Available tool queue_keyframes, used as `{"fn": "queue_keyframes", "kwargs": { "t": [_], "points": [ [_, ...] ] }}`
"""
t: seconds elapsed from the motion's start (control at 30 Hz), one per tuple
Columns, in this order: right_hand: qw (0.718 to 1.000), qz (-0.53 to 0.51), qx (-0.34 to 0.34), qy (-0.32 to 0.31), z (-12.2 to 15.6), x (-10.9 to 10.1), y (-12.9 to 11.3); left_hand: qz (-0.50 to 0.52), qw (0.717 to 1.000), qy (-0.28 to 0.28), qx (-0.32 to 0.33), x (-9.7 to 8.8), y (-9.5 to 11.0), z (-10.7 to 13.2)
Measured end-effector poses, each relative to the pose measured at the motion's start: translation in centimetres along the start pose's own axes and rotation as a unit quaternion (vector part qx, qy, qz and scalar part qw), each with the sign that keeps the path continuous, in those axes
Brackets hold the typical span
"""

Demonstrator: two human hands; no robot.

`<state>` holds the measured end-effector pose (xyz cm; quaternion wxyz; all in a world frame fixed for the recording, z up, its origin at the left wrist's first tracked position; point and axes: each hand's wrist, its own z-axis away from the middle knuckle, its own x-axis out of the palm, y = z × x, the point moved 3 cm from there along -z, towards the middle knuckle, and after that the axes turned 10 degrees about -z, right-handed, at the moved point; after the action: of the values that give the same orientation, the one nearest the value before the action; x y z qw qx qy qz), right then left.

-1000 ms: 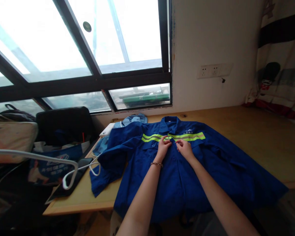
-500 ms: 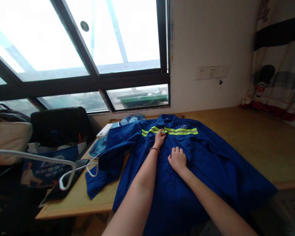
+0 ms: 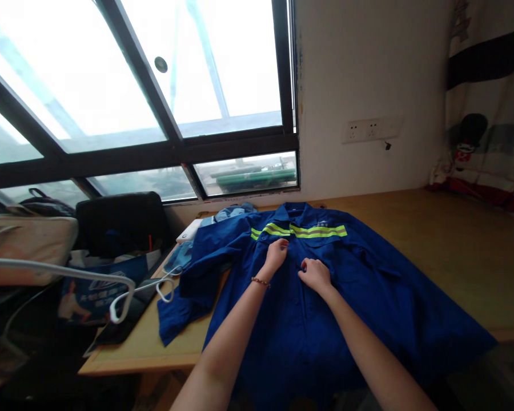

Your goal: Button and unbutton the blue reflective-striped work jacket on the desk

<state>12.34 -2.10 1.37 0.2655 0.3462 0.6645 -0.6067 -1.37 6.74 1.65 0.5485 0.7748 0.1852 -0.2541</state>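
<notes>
A blue work jacket (image 3: 368, 297) with a yellow-green reflective stripe (image 3: 321, 231) lies spread front-up on the wooden table (image 3: 462, 251). My left hand (image 3: 276, 253), with a bead bracelet at the wrist, rests on the jacket's front opening just below the stripe, fingers curled and pinched on the cloth. My right hand (image 3: 314, 273) sits a little lower on the same opening, fingers bent and pressed on the cloth. The two hands are close together but apart.
A lighter blue garment (image 3: 227, 216) and a white flat object (image 3: 188, 230) lie behind the jacket's left sleeve. A white hanger (image 3: 124, 297), a dark tablet (image 3: 120, 319), a black case (image 3: 120, 222) and bags sit at the left. Wall sockets (image 3: 370, 129) are above the table.
My left hand has slid down from the reflective stripe to the opening below it. My right hand dropped lower and then came back up slightly. The view shifted a little.
</notes>
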Motion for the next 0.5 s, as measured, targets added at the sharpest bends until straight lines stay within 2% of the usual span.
{"fn": "queue_keyframes", "kwargs": {
  "t": [0.1,0.17,0.2,0.23,0.3,0.37,0.43,0.5],
  "points": [
    [0.993,-0.103,0.047,-0.014,-0.6,-0.2,0.7,-0.083,0.996,-0.010,0.014,-0.2,0.7,3.3],
    [0.964,-0.253,0.080,-0.033,-0.8,-0.3,1.3,-0.113,0.993,-0.025,0.024,0.1,0.9,4.9],
    [0.933,-0.345,0.094,-0.052,-0.8,-0.3,1.5,-0.126,0.991,-0.025,0.023,0.3,0.9,5.5],
    [0.889,-0.437,0.108,-0.079,-0.8,-0.4,1.6,-0.138,0.990,-0.022,0.020,0.5,0.8,5.8],
    [0.783,-0.591,0.133,-0.143,-0.5,-0.4,1.5,-0.159,0.987,-0.012,0.009,0.7,0.5,6.1],
    [0.688,-0.683,0.158,-0.189,-0.2,-0.4,1.2,-0.174,0.985,-0.009,-0.001,0.7,0.3,6.0],
    [0.629,-0.730,0.178,-0.198,0.1,-0.4,0.8,-0.187,0.982,-0.011,-0.007,0.6,0.2,5.8],
    [0.598,-0.757,0.189,-0.182,0.2,-0.3,0.4,-0.201,0.979,-0.015,-0.016,0.4,0.2,5.7]
  ]
}}
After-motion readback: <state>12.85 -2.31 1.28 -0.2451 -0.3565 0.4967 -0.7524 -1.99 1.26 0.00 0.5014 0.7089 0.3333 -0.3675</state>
